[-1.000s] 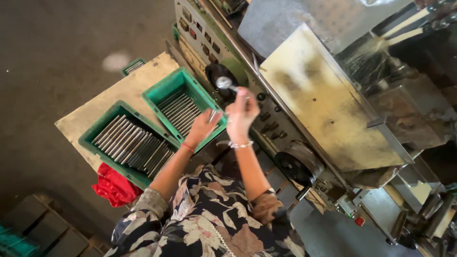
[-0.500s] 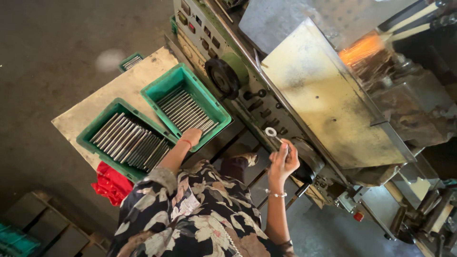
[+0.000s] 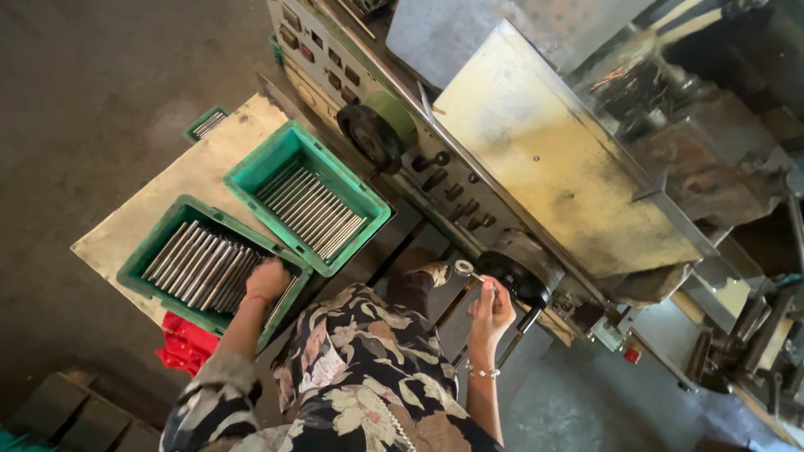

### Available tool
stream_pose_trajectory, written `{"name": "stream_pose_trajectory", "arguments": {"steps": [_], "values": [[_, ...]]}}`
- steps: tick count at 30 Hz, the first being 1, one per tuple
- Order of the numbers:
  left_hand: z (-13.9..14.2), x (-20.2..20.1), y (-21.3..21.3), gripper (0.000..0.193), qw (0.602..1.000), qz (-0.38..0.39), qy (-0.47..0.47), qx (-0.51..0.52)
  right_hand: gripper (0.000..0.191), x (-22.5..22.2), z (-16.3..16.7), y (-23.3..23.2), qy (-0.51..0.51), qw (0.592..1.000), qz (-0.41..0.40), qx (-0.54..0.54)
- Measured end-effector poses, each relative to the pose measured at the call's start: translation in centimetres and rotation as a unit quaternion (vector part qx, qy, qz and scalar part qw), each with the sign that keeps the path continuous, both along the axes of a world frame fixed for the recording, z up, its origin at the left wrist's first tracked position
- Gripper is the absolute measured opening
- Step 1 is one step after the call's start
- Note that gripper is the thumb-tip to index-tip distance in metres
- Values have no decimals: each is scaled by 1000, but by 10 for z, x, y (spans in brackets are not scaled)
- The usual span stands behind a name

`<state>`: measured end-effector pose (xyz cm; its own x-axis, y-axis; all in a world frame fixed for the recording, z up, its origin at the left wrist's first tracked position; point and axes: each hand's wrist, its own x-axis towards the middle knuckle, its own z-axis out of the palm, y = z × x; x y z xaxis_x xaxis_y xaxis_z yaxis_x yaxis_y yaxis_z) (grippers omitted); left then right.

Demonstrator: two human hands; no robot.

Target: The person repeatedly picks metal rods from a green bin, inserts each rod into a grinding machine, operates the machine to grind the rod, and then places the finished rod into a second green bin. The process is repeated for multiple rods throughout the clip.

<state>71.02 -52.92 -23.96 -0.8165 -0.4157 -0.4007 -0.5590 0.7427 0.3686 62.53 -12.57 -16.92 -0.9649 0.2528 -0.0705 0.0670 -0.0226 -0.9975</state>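
Flanking a grey machine (image 3: 553, 159), green crates (image 3: 251, 180) on a worn board (image 3: 134, 234).

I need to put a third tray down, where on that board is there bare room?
Bare board lies left of the two green trays, running to its far corner. Near the left hand it is crowded: the nearer tray of metal rods fills that end. The right hand is off the board.

Left hand's fingers (image 3: 266, 280) hidden in crate (image 3: 138, 272)

A slim metal rod with a ring-shaped end (image 3: 466, 269) is held tilted just beside the machine's black handwheel (image 3: 517, 272). A green crate of similar grey rods (image 3: 201, 261), apparently lying parallel, sits well left of the handwheel.
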Motion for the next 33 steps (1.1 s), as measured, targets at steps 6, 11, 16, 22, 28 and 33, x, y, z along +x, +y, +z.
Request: {"name": "stream_pose_trajectory", "arguments": {"steps": [6, 11, 16, 22, 28, 33], "values": [[-22, -23, 10, 31, 970, -91, -199, -105, 22, 0, 9, -3, 5, 1000, 13, 16], [-30, -20, 12, 32, 962, -147, -181, -140, 20, 1, 11, -7, 24, 998, 18, 57], [-27, -4, 12, 33, 966, -137, -64, -208, 19, 1, 7, -5, 30, 997, 37, 66], [-24, 9, 1, 38, 958, -142, -73, -237, 18, -3, 3, -8, 25, 996, 53, 60], [-22, 2, 5, 31, 935, -203, -123, -264, 19, 2, 5, -12, 23, 995, 48, 81], [-17, 14, 1, 38, 974, -194, -104, -55, 19, 10, 3, -6, 18, 996, 27, 82]]}}
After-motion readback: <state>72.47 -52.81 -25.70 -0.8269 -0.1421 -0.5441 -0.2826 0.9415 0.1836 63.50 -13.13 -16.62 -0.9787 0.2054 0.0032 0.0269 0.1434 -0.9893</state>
